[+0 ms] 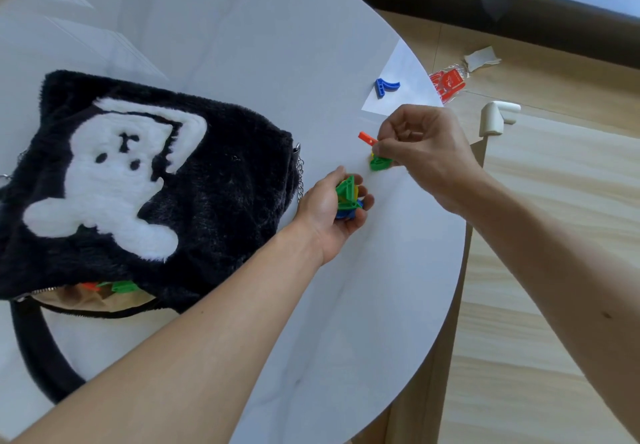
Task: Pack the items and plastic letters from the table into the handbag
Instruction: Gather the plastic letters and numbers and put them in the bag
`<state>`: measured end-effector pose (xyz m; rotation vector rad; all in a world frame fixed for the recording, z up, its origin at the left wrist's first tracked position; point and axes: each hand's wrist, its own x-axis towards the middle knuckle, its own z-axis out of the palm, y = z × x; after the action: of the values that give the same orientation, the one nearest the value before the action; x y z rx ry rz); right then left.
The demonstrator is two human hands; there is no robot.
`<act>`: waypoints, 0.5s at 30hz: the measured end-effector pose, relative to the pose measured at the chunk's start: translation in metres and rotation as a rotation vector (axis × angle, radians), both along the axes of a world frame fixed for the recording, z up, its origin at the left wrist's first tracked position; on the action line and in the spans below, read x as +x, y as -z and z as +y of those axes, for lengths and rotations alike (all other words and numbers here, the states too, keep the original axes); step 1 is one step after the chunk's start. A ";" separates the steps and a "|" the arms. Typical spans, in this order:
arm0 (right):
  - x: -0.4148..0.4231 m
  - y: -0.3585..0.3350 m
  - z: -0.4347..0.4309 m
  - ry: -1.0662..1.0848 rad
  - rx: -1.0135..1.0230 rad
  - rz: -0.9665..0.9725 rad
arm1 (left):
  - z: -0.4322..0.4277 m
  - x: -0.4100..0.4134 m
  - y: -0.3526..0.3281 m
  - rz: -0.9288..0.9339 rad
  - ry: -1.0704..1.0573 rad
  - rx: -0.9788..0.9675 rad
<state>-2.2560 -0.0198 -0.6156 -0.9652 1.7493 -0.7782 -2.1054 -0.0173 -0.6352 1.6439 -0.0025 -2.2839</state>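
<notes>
A black furry handbag [214, 194] with a white plush figure lies on the left of the round white table [242, 45]. Its zip mouth faces me, with orange and green letters [119, 286] showing inside. My left hand [332, 208] is cupped palm up beside the bag, holding a green letter [347, 191] and blue pieces under it. Just to its right, my right hand [422, 149] pinches an orange letter [367, 138], with a green letter [379, 163] and a yellow piece under its fingers. A blue letter [386, 87] lies alone farther back.
The bag's black handle [38, 350] curls over the table's near left. A metal chain [299, 173] hangs at the bag's right side. On the wooden floor to the right lie a red packet [448, 85], a torn wrapper [481, 57] and a beige corner piece [495, 120].
</notes>
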 end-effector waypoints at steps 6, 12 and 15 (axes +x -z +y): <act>0.042 -0.016 0.039 -0.177 -0.231 0.189 | 0.001 -0.003 -0.008 0.261 -0.003 -0.011; 0.054 -0.018 0.051 -0.276 -0.415 0.444 | 0.003 0.003 -0.007 0.344 0.030 -0.070; 0.052 -0.023 0.049 -0.174 -0.504 0.407 | -0.002 0.006 -0.006 0.318 0.038 -0.095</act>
<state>-2.2036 0.0291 -0.5927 -1.6888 1.8073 -0.9817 -2.0991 -0.0197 -0.6291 1.2305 -0.0675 -2.5078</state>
